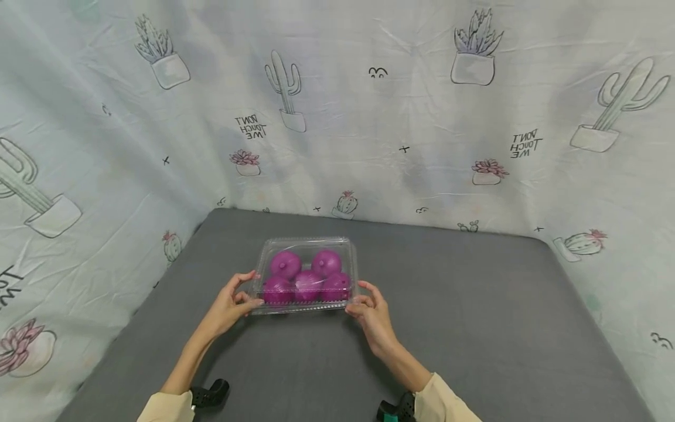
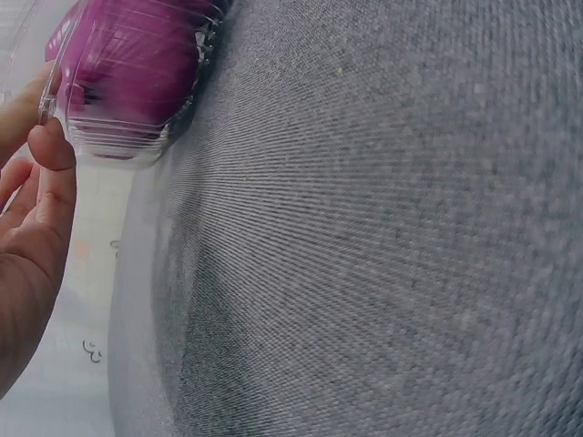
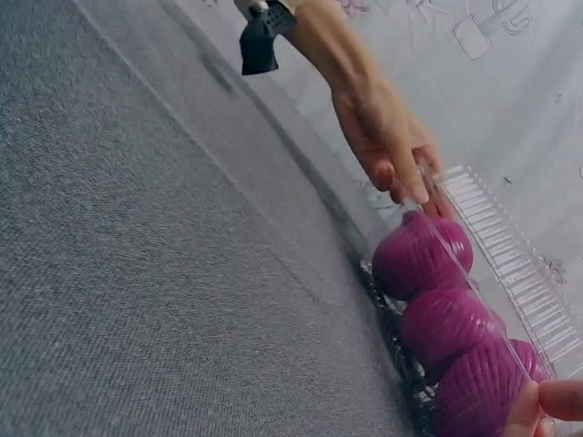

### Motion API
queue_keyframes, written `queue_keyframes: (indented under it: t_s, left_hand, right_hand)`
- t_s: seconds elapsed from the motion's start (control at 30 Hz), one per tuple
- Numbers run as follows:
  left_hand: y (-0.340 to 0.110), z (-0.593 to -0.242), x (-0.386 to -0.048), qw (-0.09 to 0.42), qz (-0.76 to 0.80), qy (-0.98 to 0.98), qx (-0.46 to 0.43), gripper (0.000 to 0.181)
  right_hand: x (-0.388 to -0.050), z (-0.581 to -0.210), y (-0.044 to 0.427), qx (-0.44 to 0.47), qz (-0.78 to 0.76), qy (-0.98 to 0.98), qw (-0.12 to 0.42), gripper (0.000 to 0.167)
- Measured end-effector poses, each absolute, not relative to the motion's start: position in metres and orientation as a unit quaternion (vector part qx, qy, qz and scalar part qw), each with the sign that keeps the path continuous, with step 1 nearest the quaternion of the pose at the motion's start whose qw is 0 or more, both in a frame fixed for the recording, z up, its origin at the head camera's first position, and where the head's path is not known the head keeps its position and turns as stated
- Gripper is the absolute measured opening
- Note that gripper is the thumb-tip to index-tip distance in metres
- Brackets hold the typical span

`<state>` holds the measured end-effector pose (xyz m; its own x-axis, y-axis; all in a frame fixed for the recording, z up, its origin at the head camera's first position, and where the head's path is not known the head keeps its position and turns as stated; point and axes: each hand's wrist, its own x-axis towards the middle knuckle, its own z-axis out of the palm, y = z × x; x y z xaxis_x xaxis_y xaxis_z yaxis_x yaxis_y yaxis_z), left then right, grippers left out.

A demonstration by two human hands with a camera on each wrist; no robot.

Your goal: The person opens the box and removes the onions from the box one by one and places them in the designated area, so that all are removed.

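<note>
Thumb and fingers of each hand are bent to the rim of a clear plastic container (image 1: 303, 308), one hand at either end. With my left hand (image 1: 227, 309) I grip the near left corner, thumb on the front of the rim and forefinger farther back along the side, a small gap between the two tips. My right hand (image 1: 373, 321) mirrors it at the near right corner, thumb in front, forefinger along the side; the right wrist view shows my fingertips (image 3: 523, 417) pinching the clear edge. So both hands are clamped on the container, well apart from each other.

It sits towards the far edge of the grey surface (image 1: 464, 328), nearer the far left corner than the far right one; whether its base touches the surface fully, I cannot tell. Inside are five round purple onions (image 1: 308, 285), three along the near side and two behind. A patterned cloth (image 1: 337, 117) hangs beyond the far edge.
</note>
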<state>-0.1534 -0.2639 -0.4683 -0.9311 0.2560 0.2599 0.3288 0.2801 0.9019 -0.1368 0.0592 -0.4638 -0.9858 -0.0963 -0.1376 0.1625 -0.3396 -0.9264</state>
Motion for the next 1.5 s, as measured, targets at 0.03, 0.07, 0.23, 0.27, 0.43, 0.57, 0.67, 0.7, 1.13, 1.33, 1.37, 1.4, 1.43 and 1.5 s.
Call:
queue_keyframes:
  t_s: [0.03,0.07,0.23,0.27,0.43,0.57,0.67,0.7,1.13,1.33,1.37,1.4,1.43,1.5]
  left_hand:
    - [-0.264,-0.469,-0.153,0.033,-0.572,-0.798,-0.185,0.056]
    - [-0.265,-0.469,-0.153,0.034,-0.571,-0.799,-0.186,0.056]
    - [-0.267,-0.471,-0.153,0.035,-0.57,-0.8,-0.181,0.057]
    - [-0.267,-0.472,-0.153,0.034,-0.57,-0.801,-0.179,0.057]
    - [-0.269,-0.473,-0.155,0.034,-0.571,-0.8,-0.179,0.058]
    - [-0.272,-0.473,-0.154,0.032,-0.574,-0.798,-0.182,0.059]
    - [-0.273,-0.471,-0.154,0.03,-0.572,-0.799,-0.186,0.06]
    - [-0.273,-0.471,-0.154,0.031,-0.57,-0.799,-0.189,0.061]
    - [-0.271,-0.469,-0.157,0.024,-0.573,-0.799,-0.18,0.075]
    - [-0.273,-0.47,-0.158,0.023,-0.56,-0.811,-0.168,0.07]
    - [-0.273,-0.47,-0.158,0.025,-0.559,-0.811,-0.169,0.067]
    - [-0.273,-0.47,-0.158,0.027,-0.559,-0.812,-0.169,0.064]
    - [-0.273,-0.47,-0.157,0.026,-0.556,-0.814,-0.166,0.064]
    - [-0.273,-0.469,-0.156,0.02,-0.551,-0.819,-0.156,0.064]
  right_hand:
    - [-0.136,-0.463,0.058,0.035,-0.818,0.569,0.076,0.052]
    - [-0.136,-0.464,0.058,0.039,-0.814,0.575,0.071,0.052]
    - [-0.132,-0.464,0.055,0.038,-0.783,0.619,0.039,0.044]
    - [-0.131,-0.464,0.055,0.036,-0.778,0.626,0.035,0.043]
    - [-0.129,-0.463,0.056,0.024,-0.761,0.648,0.023,0.037]
    - [-0.127,-0.464,0.058,-0.001,-0.748,0.663,0.013,0.021]
    - [-0.125,-0.466,0.063,-0.046,-0.7,0.713,0.017,0.018]
    - [-0.126,-0.466,0.066,-0.069,-0.667,0.742,0.01,0.022]
    - [-0.17,-0.447,0.103,-0.439,-0.278,0.794,-0.316,0.049]
    - [-0.192,-0.437,0.1,-0.462,-0.241,0.75,-0.407,0.034]
    - [-0.196,-0.435,0.098,-0.464,-0.237,0.744,-0.418,0.034]
    - [-0.201,-0.433,0.097,-0.464,-0.235,0.739,-0.428,0.033]
    - [-0.207,-0.43,0.096,-0.463,-0.233,0.735,-0.438,0.032]
    - [-0.219,-0.425,0.095,-0.455,-0.233,0.729,-0.455,0.028]
